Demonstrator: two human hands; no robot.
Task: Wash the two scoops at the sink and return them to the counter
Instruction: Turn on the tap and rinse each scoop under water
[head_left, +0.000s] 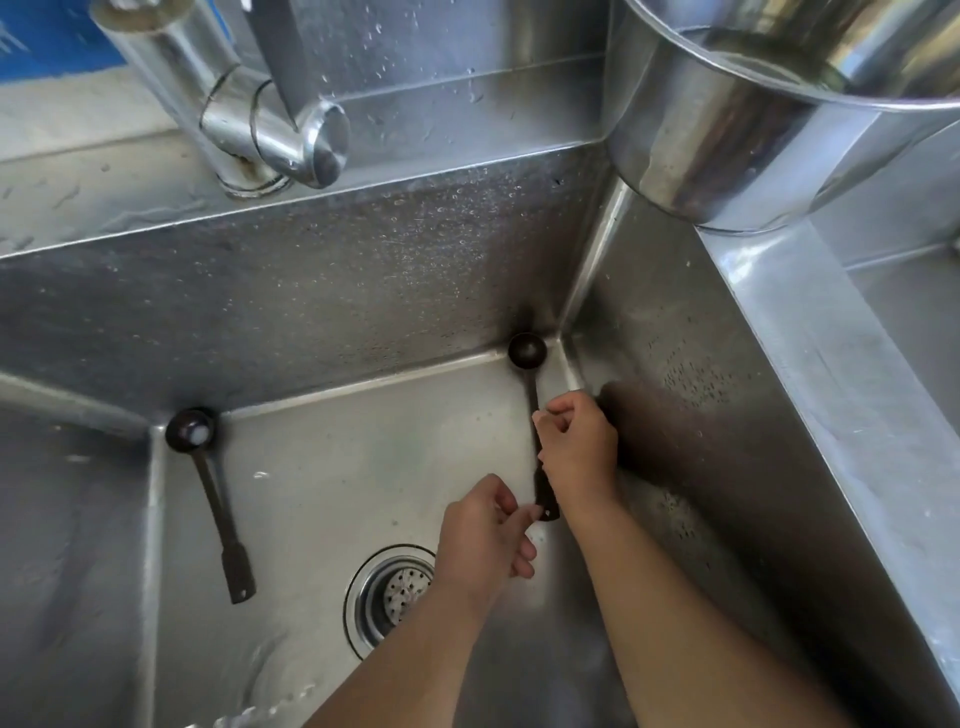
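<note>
Scoops, two, dark with long thin handles, both down in the steel sink (332, 467).

Left-corner scoop (189, 429): lies flat on the basin floor, untouched. Its bowl is tucked into the far left corner and shows a pale spot inside. Its handle runs toward the near side and ends in a wider flat tab left of the drain strainer (396, 593).

Right-corner scoop (526, 350): bowl sits in the far right corner where the back and right walls meet. The handle comes back along the right wall toward the person. Both hands are on it.

Right hand (577, 442): fingers curled round the middle of the handle, knuckles up, the forearm reaching in from the lower right.

Left hand (484, 536): thumb and forefinger pinch the flat tab end of the same handle; the other fingers are loosely curled below. The hand is just above the strainer's right edge.

Whether this scoop rests on the floor or is lifted slightly, cannot tell.

Surroundings: chrome faucet (249, 111) is mounted on the back ledge at upper left. Droplets speckle the back wall and right wall. A large steel pot (737, 130) stands on the rim at upper right, overhanging the corner. Something blue (47, 36) shows at the top left edge, too cropped to identify.
</note>
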